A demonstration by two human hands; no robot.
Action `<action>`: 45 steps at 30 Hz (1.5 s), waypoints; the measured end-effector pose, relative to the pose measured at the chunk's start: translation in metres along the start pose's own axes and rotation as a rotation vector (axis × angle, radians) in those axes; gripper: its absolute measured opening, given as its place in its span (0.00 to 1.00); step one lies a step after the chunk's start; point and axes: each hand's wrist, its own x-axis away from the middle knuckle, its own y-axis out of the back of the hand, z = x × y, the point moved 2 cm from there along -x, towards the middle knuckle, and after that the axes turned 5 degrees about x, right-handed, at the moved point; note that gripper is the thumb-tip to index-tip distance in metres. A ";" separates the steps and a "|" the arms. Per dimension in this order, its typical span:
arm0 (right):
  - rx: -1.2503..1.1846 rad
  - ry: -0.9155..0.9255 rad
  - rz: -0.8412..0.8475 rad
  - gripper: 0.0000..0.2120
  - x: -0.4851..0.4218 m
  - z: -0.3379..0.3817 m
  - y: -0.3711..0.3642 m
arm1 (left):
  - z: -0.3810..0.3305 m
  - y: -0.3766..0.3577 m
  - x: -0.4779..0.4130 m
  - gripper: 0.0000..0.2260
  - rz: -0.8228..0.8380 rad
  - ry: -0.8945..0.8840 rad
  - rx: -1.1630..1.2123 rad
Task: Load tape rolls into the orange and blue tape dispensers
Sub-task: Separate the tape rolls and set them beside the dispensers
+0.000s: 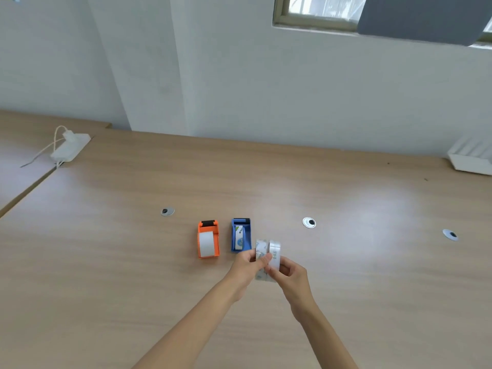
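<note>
An orange tape dispenser lies on the wooden table with a wide white roll in it. Just to its right lies a blue tape dispenser holding a narrow roll with a blue and green label. In front of the blue one, above the table, two white tape rolls stand side by side between my hands. My left hand pinches the left tape roll. My right hand grips the right tape roll from below. The rolls' lower halves are hidden by my fingers.
Three round cable grommets dot the table behind and beside the dispensers. A white power strip with a cord lies at the far left by a desk seam. A white tray sits at the far right edge.
</note>
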 end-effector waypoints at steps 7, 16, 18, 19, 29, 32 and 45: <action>0.091 -0.016 -0.122 0.07 -0.030 -0.005 -0.015 | -0.001 0.017 -0.038 0.07 0.118 0.083 0.066; 0.780 0.080 -0.375 0.19 -0.124 -0.036 0.081 | -0.002 -0.019 -0.131 0.07 -0.015 -0.075 -0.780; 0.978 0.092 -0.354 0.17 -0.147 -0.054 0.100 | 0.006 -0.030 -0.155 0.08 -0.036 -0.149 -1.016; 1.059 0.084 -0.331 0.16 -0.158 -0.066 0.107 | 0.012 -0.034 -0.169 0.05 -0.018 -0.166 -1.073; 1.472 0.067 -0.108 0.28 -0.225 -0.154 0.123 | 0.076 -0.039 -0.261 0.25 0.057 -0.131 -1.406; 1.434 0.084 -0.081 0.21 -0.234 -0.163 0.125 | 0.085 -0.039 -0.271 0.26 0.140 -0.156 -1.464; 1.081 0.253 -0.301 0.09 -0.196 -0.097 0.065 | 0.003 -0.014 -0.187 0.08 -0.129 -0.807 -1.299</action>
